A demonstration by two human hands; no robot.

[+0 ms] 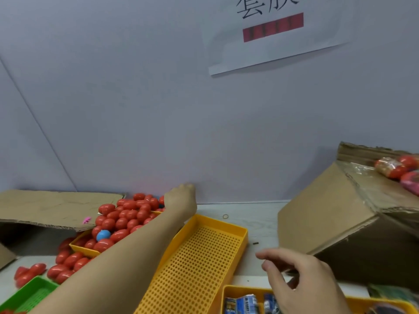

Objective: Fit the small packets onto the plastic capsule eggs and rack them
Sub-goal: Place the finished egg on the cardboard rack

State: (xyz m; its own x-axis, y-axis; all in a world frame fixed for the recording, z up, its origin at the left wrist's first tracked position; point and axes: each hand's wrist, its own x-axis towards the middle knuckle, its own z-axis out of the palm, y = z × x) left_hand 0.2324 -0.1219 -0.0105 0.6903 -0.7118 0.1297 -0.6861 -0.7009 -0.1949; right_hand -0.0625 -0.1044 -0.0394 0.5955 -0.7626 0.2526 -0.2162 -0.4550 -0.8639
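Red eggs (129, 217) are heaped in a yellow tray just left of the left hand (181, 196), which reaches over the pile's far end; can't tell if it's gripping anything. Packets (241, 303) sit in a tray right under the right hand (301, 279), fingers loosely curled, holding nothing. An empty perforated rack (195, 266) lies between the hands.

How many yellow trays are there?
3: one heaped with red eggs at left, an empty perforated one in the middle, and one holding packets at the bottom edge. More may lie out of view.
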